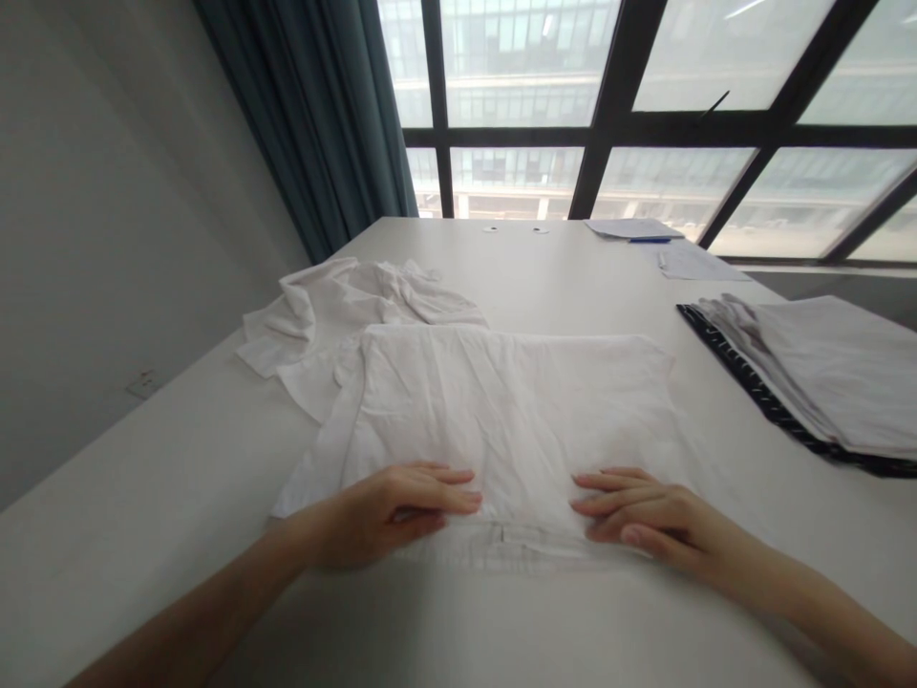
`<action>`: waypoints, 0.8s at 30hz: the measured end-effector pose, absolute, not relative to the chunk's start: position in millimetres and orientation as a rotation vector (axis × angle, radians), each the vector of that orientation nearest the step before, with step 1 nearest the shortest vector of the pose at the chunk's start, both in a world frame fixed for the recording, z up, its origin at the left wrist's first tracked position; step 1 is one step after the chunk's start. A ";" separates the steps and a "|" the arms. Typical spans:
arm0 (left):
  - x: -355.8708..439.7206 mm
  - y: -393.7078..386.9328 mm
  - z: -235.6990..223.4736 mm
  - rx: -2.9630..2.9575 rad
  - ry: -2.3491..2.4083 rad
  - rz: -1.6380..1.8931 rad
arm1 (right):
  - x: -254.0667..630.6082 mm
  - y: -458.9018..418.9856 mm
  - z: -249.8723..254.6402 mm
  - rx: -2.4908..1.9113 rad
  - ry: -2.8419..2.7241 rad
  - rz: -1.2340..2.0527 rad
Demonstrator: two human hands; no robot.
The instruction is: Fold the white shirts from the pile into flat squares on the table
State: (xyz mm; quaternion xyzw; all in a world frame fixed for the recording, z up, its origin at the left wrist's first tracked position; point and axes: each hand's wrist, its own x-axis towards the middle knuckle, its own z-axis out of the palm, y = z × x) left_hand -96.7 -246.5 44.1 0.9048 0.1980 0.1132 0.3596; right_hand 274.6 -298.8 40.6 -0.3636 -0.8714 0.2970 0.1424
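Observation:
A white garment (530, 411), which looks like a shirt, lies spread flat on the white table in front of me. Its near edge shows a folded band with a small dark mark. Near the lower left of the cloth, my left hand (401, 506) rests palm down with fingers stretched out. On the lower right, my right hand (645, 516) lies on the fabric, its fingers extended toward the left. Neither hand grips the cloth. Behind it on the left is a crumpled white garment (373, 296), touching or partly under the spread one.
Folded pale cloths (845, 363) are stacked on a black patterned piece (774, 411) at the right. Papers (630, 228) and a blue pen (650, 240) lie at the table's far right. Beyond stand windows (522, 182) and a blue curtain (322, 115); a wall (129, 239) borders the left.

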 end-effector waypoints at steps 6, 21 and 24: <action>-93.7 -249.2 42.5 2.456 0.569 0.138 | 274.0 -294.4 36.3 -1.039 -2.470 1.012; -137.3 -197.5 26.6 2.205 1.693 0.810 | 350.6 -264.9 33.3 -1.990 -1.689 0.473; -143.4 -192.8 25.4 2.183 1.772 0.752 | 351.0 -268.2 34.4 -2.000 -1.649 0.717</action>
